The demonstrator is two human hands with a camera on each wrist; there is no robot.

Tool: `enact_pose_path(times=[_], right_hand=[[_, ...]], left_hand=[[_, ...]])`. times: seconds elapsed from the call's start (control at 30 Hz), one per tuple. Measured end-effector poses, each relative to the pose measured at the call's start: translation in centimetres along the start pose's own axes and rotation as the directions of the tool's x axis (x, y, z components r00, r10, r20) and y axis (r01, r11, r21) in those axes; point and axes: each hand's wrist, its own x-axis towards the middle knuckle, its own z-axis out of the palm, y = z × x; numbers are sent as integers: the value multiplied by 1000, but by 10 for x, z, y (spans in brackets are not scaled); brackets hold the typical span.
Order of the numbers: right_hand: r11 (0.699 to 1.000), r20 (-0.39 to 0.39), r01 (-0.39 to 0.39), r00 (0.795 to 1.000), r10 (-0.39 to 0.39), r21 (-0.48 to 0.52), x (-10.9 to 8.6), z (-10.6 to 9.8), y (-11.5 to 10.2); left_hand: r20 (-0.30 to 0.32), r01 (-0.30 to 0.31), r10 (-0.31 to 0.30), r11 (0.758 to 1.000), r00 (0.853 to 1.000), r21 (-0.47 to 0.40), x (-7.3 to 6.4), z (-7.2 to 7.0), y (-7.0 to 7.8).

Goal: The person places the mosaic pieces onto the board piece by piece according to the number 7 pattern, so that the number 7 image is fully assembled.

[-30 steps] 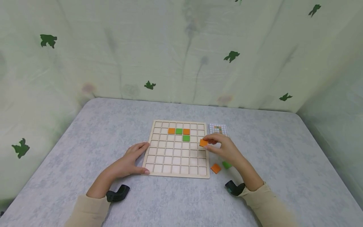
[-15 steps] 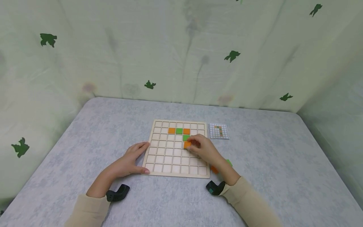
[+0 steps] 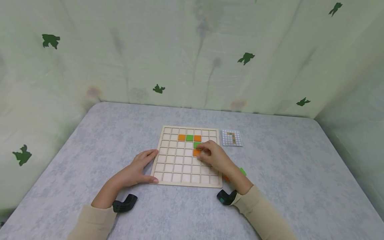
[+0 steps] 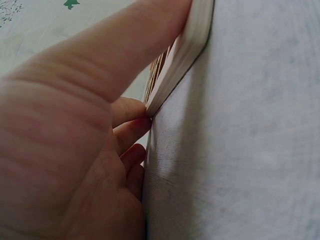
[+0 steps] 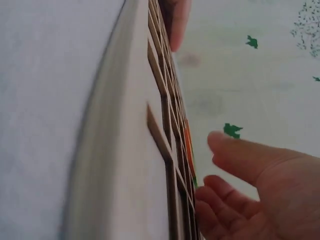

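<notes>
A wooden grid board (image 3: 186, 185) lies on the table in the head view. Orange and green square tiles run along an upper row and turn downward at the right. The lowest, an orange tile (image 3: 196, 152), sits in its cell just below a green tile (image 3: 197, 145). My right hand (image 3: 216, 156) is over them, fingertips right at these two tiles. The right wrist view shows its thumb (image 5: 240, 155) lifted apart from the fingers, which touch the board. My left hand (image 3: 136, 170) rests extended against the board's left edge, thumb at the near corner.
A small pattern card (image 3: 231, 138) lies right of the board, printed with a grid and coloured squares. By my right wrist are a green tile (image 3: 243, 171) and an orange tile (image 3: 226, 179), both partly covered by the arm. A fabric backdrop (image 3: 192, 60) stands behind the table.
My right hand has carried the orange tile left from the board's right edge and set it into the cell below the green one, loosening its pinch. The left hand has stayed put.
</notes>
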Motion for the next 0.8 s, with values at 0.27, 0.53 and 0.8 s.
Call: enact_pose_path(times=[0.27, 0.53, 0.8], right_hand=[[999, 14, 1, 1000, -2, 51, -22, -38, -11], [996, -1, 81, 997, -81, -42, -62, -72, 4], [997, 63, 30, 998, -25, -70, -93, -78, 34]], left_hand=[[4, 2, -2, 1000, 1000, -7, 1, 0, -1], [5, 10, -10, 1000, 1000, -13, 1, 0, 0], [5, 11, -11, 1000, 1000, -22, 1, 0, 0]])
